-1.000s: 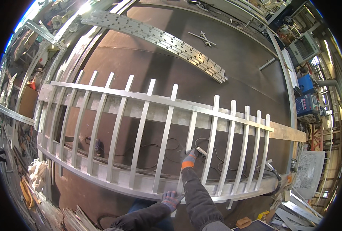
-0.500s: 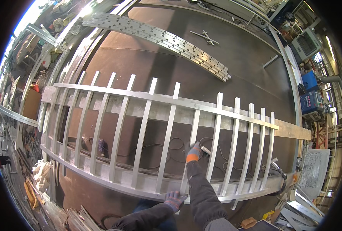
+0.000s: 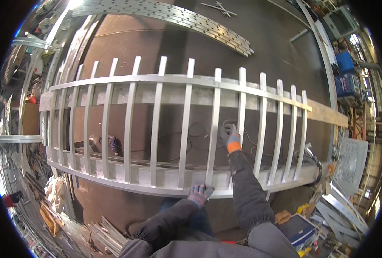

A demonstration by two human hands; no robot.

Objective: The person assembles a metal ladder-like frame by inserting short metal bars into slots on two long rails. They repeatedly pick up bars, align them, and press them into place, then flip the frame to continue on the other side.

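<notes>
A silvery metal railing frame (image 3: 139, 78) spans the view, with several flat upright bars crossing two long rails. My left hand (image 3: 200, 194), in a grey patterned glove, lies on the near rail (image 3: 156, 190). Its fingers are spread over the rail, and the thumb touches the foot of one bar (image 3: 213, 124). My right hand (image 3: 230, 135), in a grey glove with an orange cuff, is between that bar and the bar to its right (image 3: 242, 92). Its fingers are bent but apart, with nothing visible in them. My right forearm hides the lower part of the right-hand bar.
Wide metal beams (image 3: 109, 95) support the frame. Beyond it lie perforated metal strips (image 3: 169, 15) and a small pile of crossed rods (image 3: 220, 8). A purple power tool (image 3: 112, 144) and cables are below the bars. A clamp (image 3: 315, 157) grips the near right end. Metal offcuts (image 3: 341, 210) lie lower right.
My right hand has left the bar it held and moved right and farther away. That bar's far end now sticks out past the far rail. My left hand stays on the near rail.
</notes>
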